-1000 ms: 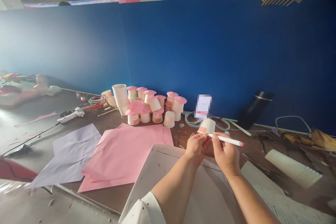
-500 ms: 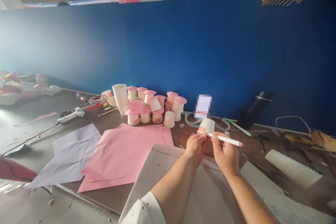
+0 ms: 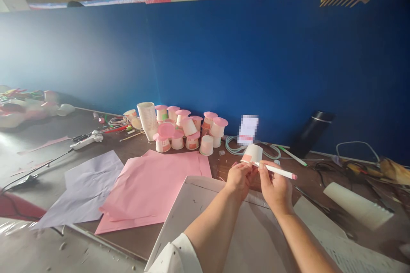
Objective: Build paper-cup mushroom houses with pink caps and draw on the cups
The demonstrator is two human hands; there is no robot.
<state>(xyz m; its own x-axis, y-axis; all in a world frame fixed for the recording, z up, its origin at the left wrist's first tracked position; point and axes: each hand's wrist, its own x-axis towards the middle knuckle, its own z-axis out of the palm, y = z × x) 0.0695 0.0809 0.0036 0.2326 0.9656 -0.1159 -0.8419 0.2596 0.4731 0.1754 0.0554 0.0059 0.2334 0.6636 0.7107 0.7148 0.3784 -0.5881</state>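
My left hand [image 3: 238, 178] grips a small white paper cup [image 3: 253, 152] with a pink patch on its side, held upside down above the table. My right hand [image 3: 274, 185] pinches a white marker with a pink end [image 3: 278, 171], its tip against the cup's side. Both hands hover over a white board [image 3: 205, 209] lying on the table. Behind them, near the blue wall, stands a cluster of white cups with pink round tops [image 3: 188, 130] and a stack of plain cups [image 3: 147, 119].
Pink paper sheets [image 3: 153, 187] and a pale lilac sheet [image 3: 86, 183] lie to the left. A black flask [image 3: 312, 130] leans at the wall. A white roll [image 3: 357, 204], cables [image 3: 355, 145], scissors [image 3: 85, 138] and a coiled hose [image 3: 237, 147] sit around.
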